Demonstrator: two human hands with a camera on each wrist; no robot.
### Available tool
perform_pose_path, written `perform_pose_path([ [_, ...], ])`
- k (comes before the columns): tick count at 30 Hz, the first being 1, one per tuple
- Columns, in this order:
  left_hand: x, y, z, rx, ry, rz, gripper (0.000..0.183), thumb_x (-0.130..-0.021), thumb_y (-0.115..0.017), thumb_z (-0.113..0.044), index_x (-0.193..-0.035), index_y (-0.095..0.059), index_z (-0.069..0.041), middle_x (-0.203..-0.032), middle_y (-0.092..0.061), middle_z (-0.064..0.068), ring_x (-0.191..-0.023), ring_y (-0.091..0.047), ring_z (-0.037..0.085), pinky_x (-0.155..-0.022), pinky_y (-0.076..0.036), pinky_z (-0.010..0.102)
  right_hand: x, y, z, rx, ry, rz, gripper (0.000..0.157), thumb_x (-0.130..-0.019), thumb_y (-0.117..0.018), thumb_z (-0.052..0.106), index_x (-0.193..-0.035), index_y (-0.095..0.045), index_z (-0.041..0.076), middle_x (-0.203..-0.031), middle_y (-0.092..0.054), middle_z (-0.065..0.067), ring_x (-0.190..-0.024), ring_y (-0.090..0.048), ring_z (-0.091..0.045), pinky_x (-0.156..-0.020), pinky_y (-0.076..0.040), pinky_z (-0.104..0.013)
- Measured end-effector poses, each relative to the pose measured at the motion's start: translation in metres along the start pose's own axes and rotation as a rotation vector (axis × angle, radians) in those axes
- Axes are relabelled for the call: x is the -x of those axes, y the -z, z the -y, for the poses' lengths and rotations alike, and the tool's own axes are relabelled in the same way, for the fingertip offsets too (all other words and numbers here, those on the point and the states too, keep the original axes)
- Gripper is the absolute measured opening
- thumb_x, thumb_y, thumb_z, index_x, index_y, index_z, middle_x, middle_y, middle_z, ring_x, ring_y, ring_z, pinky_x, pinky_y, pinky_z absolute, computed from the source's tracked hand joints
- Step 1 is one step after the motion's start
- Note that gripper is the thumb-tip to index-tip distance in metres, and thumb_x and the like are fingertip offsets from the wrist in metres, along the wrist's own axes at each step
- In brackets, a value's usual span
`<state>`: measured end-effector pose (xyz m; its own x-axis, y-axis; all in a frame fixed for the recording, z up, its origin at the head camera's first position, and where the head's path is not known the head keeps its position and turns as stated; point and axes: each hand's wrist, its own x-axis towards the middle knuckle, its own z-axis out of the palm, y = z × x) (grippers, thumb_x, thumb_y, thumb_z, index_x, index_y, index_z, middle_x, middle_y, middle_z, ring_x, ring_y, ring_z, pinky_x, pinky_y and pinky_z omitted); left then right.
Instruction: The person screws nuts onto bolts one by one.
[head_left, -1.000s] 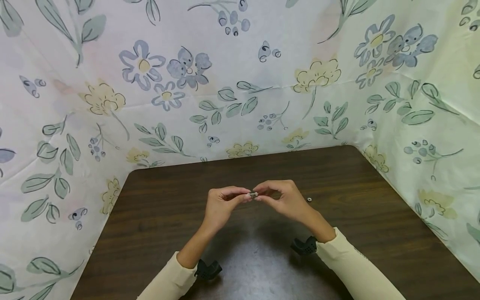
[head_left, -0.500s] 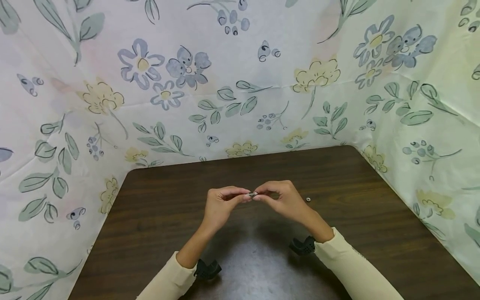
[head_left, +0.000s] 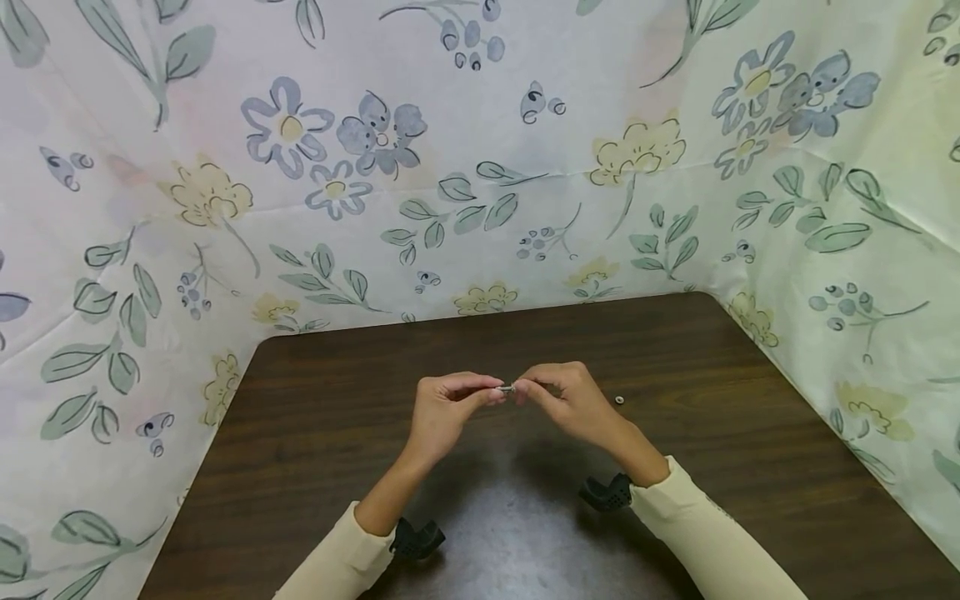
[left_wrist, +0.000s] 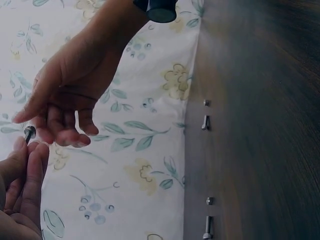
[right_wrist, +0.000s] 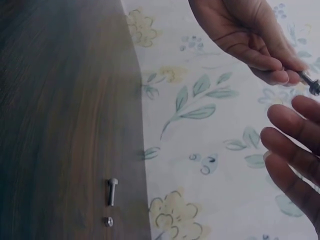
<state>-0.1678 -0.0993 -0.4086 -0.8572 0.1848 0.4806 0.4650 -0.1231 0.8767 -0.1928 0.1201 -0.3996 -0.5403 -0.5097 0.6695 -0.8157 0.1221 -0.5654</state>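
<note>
My left hand (head_left: 441, 414) pinches a small metal bolt (head_left: 506, 388) between thumb and fingertips, above the table. The bolt points towards my right hand (head_left: 573, 404), whose thumb and fingers are around its far end. A wider metal piece (left_wrist: 30, 131) sits on that end in the left wrist view; I cannot tell if it is a nut or the bolt's head. There the right thumb and fingertips stand slightly apart on either side of it. In the right wrist view, the right fingers (right_wrist: 295, 132) are loosely spread below the bolt's end.
A loose nut (head_left: 619, 400) lies on the dark wooden table (head_left: 337, 467), right of my right hand. The left wrist view shows several loose bolts (left_wrist: 208, 227) and nuts (left_wrist: 210, 201) in a row. Flower-patterned cloth (head_left: 450, 167) stands behind the table and at both sides.
The left hand keeps its pinch on the bolt in nearly the same place. The right thumb and fingers have shifted slightly around the bolt's far end. The loose nut has stayed put.
</note>
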Motion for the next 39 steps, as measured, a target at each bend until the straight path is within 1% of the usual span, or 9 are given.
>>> perform_pose_path([
  [2,-0.0004,-0.0003,-0.0004,-0.001,0.001,-0.003,0.009,-0.089,-0.074,0.004,-0.096,-0.077,0.008,-0.091,-0.075,0.021,-0.080,-0.076,0.023,-0.074,-0.064,0.039,0.0002,0.0003,0.0007,0.014,-0.009,-0.012,0.020,-0.089,-0.073,-0.007,-0.101,-0.074,0.009,-0.090,-0.075,-0.004,-0.078,-0.072,-0.014,-0.068,-0.062,-0.032],
  [6,-0.0010,-0.0003,-0.0001,0.003,0.005,-0.012,0.008,-0.088,-0.075,0.004,-0.095,-0.077,0.007,-0.091,-0.075,0.021,-0.079,-0.076,0.023,-0.074,-0.064,0.039,-0.0004,0.0001,0.0007,0.018,0.024,-0.041,0.030,-0.083,-0.081,-0.004,-0.110,-0.073,0.005,-0.099,-0.076,-0.005,-0.082,-0.074,-0.015,-0.069,-0.064,-0.038],
  [15,0.0004,0.0029,-0.0003,-0.009,0.004,-0.015,0.008,-0.089,-0.075,0.003,-0.095,-0.077,0.006,-0.091,-0.075,0.021,-0.079,-0.076,0.023,-0.074,-0.064,0.039,-0.0009,-0.0022,-0.0011,0.009,0.070,-0.060,0.024,-0.082,-0.080,-0.008,-0.102,-0.076,0.006,-0.092,-0.076,-0.005,-0.078,-0.072,-0.014,-0.073,-0.061,-0.022],
  [20,0.0013,0.0027,-0.0010,-0.015,0.008,0.007,0.009,-0.089,-0.075,0.000,-0.097,-0.078,0.004,-0.092,-0.076,0.018,-0.080,-0.076,0.024,-0.074,-0.064,0.040,0.0017,-0.0034,-0.0017,0.022,0.075,-0.052,0.013,-0.087,-0.079,-0.001,-0.097,-0.077,0.006,-0.088,-0.075,-0.001,-0.075,-0.070,-0.010,-0.070,-0.060,-0.021],
  [24,0.0003,0.0022,-0.0028,-0.013,0.000,0.006,0.009,-0.090,-0.076,-0.001,-0.097,-0.078,0.003,-0.092,-0.076,0.017,-0.080,-0.076,0.025,-0.074,-0.064,0.041,-0.0005,-0.0026,-0.0008,0.015,0.091,-0.051,0.006,-0.090,-0.076,0.003,-0.095,-0.078,0.007,-0.087,-0.076,-0.003,-0.077,-0.072,-0.012,-0.071,-0.060,-0.022],
  [28,-0.0010,0.0015,-0.0034,-0.012,0.000,0.000,0.009,-0.089,-0.075,0.000,-0.096,-0.078,0.005,-0.091,-0.076,0.018,-0.080,-0.076,0.024,-0.074,-0.064,0.040,-0.0016,-0.0011,-0.0012,0.003,0.097,-0.038,0.015,-0.090,-0.074,-0.003,-0.093,-0.078,0.010,-0.085,-0.076,-0.007,-0.078,-0.072,-0.013,-0.069,-0.059,-0.022],
  [33,-0.0009,0.0013,-0.0023,-0.006,0.006,-0.001,0.009,-0.089,-0.075,0.002,-0.097,-0.077,0.006,-0.092,-0.075,0.021,-0.081,-0.076,0.023,-0.074,-0.064,0.038,-0.0006,-0.0008,-0.0012,0.013,0.084,-0.031,0.019,-0.085,-0.077,-0.007,-0.091,-0.078,0.011,-0.084,-0.075,-0.002,-0.074,-0.071,-0.013,-0.066,-0.058,-0.022],
  [35,-0.0009,0.0014,-0.0020,-0.008,0.005,0.000,0.009,-0.089,-0.075,0.002,-0.097,-0.078,0.005,-0.092,-0.075,0.021,-0.081,-0.076,0.022,-0.074,-0.064,0.037,-0.0005,-0.0010,-0.0008,0.024,0.075,-0.040,0.018,-0.083,-0.080,-0.005,-0.094,-0.077,0.009,-0.086,-0.075,-0.001,-0.074,-0.071,-0.013,-0.065,-0.059,-0.024],
  [39,-0.0009,0.0015,-0.0016,-0.007,0.003,0.001,0.008,-0.089,-0.075,0.002,-0.096,-0.077,0.006,-0.093,-0.075,0.022,-0.081,-0.076,0.023,-0.074,-0.064,0.037,0.0000,-0.0015,0.0000,0.038,0.068,-0.063,0.028,-0.078,-0.085,-0.004,-0.103,-0.075,0.004,-0.091,-0.076,-0.005,-0.075,-0.071,-0.014,-0.064,-0.062,-0.030],
])
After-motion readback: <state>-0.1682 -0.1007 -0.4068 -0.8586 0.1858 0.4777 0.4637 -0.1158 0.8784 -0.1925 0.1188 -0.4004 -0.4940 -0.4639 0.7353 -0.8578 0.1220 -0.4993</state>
